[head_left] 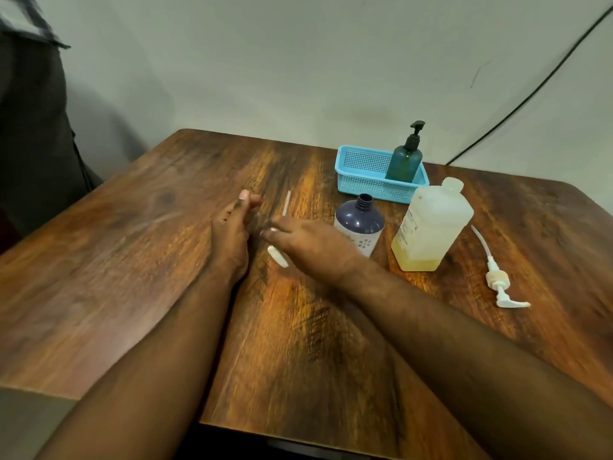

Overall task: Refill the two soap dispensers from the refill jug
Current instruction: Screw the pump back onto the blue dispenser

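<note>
Near the table's [166, 293] far right corner, a basket [361, 174] holds 1 capped green dispenser [403, 164]; the blue dispenser [360, 227] stands uncapped beside the jug [428, 227] (yellow soap low inside). Right hand [308, 244] grips a white pump [278, 256]; left hand [232, 234] open.

Both forearms of the person are bare from the lower edge of the view up to the wrists; no sleeve is seen on them. No watch, bracelet or ring can be seen on the wrists or fingers, though the view is a little blurred. The left hand [232, 227] has a pale, light-coloured nail on the thumb, rather long and rounded. The right hand [308, 242] also shows a pale nail on one fingertip. The other nails are hidden or too blurred to tell. Both forearms look slim and long in this wide-angle view.
</note>
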`<action>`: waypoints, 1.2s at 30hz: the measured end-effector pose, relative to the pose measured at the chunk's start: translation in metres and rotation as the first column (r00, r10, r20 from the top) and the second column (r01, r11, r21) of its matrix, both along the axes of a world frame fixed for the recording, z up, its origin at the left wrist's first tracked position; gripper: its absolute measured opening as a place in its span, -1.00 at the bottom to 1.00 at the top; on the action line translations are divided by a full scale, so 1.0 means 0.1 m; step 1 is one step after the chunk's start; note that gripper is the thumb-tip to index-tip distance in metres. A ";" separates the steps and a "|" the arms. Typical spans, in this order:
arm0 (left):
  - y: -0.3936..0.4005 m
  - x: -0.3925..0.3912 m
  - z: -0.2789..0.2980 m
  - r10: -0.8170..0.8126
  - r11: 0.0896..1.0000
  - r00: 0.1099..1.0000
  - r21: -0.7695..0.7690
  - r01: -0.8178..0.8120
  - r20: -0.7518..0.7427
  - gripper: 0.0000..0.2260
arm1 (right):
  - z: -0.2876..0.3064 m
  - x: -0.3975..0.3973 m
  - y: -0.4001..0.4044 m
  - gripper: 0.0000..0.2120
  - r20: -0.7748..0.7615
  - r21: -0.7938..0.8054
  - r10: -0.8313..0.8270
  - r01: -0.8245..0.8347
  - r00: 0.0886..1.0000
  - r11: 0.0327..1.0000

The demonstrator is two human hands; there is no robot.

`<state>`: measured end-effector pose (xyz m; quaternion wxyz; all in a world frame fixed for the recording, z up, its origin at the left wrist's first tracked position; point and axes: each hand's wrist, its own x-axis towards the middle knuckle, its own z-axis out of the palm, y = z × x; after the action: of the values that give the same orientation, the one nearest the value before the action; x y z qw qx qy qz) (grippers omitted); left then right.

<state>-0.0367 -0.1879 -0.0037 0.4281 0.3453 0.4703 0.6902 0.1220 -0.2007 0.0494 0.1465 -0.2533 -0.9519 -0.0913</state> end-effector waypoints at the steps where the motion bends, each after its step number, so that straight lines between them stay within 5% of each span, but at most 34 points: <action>1: -0.01 0.01 0.00 0.004 1.000 1.000 0.015 -0.004 0.001 -0.71 | 0.11 0.06 0.00 -0.63 -0.178 0.005 0.061 -0.061 0.982 0.998; 5: -0.05 0.19 0.01 -0.031 0.998 0.986 0.054 0.040 -0.161 -0.74 | 0.71 0.46 -0.06 -0.70 -0.618 0.011 0.042 -0.045 0.785 0.999; 10: -0.09 0.61 0.06 -0.135 0.982 0.947 0.085 0.166 -0.293 -0.63 | 1.17 0.94 -0.03 -0.71 -0.756 -0.181 -0.179 0.062 0.630 0.982; 15: -0.18 0.93 0.03 -0.243 0.961 0.944 0.077 0.265 -0.226 -0.35 | 1.29 1.16 -0.09 -0.76 -0.796 -0.271 -0.237 0.023 0.557 0.962; 25: -0.16 0.95 0.04 -0.358 0.925 0.917 0.064 0.374 -0.173 -0.38 | 1.02 1.20 -0.01 -0.79 -0.731 -0.397 -0.367 0.079 0.575 0.914; 36: -0.14 0.96 -0.05 -0.408 0.896 0.868 0.057 0.440 -0.281 -0.41 | 0.43 0.96 0.32 -0.94 -0.503 -0.677 -0.549 0.091 0.668 0.731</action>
<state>0.0595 -0.2020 -0.0086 0.4821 0.5532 0.3932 0.5541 0.2180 -0.1688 0.0927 0.3733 -0.4741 -0.7441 0.2868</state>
